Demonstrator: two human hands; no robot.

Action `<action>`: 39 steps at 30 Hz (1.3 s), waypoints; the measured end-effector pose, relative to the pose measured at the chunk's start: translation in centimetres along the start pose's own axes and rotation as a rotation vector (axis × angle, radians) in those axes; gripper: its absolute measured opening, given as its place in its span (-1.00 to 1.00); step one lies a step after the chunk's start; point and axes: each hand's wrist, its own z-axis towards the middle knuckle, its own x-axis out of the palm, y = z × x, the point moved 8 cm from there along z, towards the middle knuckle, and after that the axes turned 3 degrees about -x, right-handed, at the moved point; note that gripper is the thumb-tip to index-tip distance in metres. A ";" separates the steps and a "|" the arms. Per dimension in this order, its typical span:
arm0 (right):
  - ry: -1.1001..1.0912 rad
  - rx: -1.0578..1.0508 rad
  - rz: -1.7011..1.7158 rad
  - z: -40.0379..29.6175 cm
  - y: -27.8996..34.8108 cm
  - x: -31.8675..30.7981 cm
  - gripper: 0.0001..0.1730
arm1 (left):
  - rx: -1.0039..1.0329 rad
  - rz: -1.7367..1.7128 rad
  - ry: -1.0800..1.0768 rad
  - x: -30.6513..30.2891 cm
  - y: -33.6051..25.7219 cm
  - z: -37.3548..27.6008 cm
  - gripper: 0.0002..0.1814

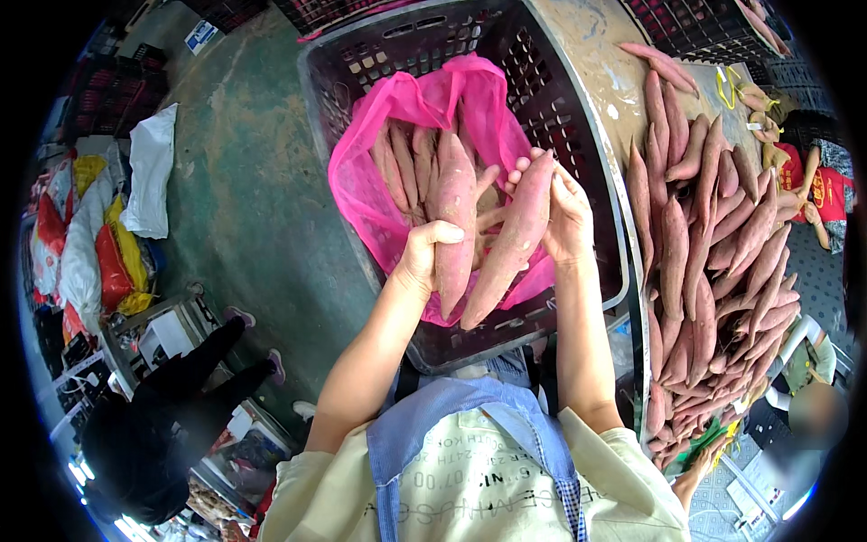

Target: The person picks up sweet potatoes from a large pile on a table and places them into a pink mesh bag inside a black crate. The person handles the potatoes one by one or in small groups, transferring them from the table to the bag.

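My left hand [425, 252] is closed around a large reddish sweet potato [455, 203], its thumb across the skin. Another long sweet potato [509, 245] leans at a slant in my right hand [567, 215], whose fingertips are at its upper end. Both are held above a pink mesh bag [366, 196], which stands with its mouth spread inside a black plastic crate [613, 223]. More sweet potatoes [401, 166] lie upright in the bag, partly hidden by the held ones and my hands.
A large heap of sweet potatoes [704, 271] covers the table on the right. More black crates [698, 34] stand beyond it. People are at the table's far side, and a person in dark clothes [149, 420] is at the lower left. Filled sacks [88, 237] lie at the left.
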 end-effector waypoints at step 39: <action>-0.436 0.642 -1.800 17.6 -19.4 -9.7 0.39 | 0.241 -0.198 -0.209 -4.3 -2.9 -3.1 -0.22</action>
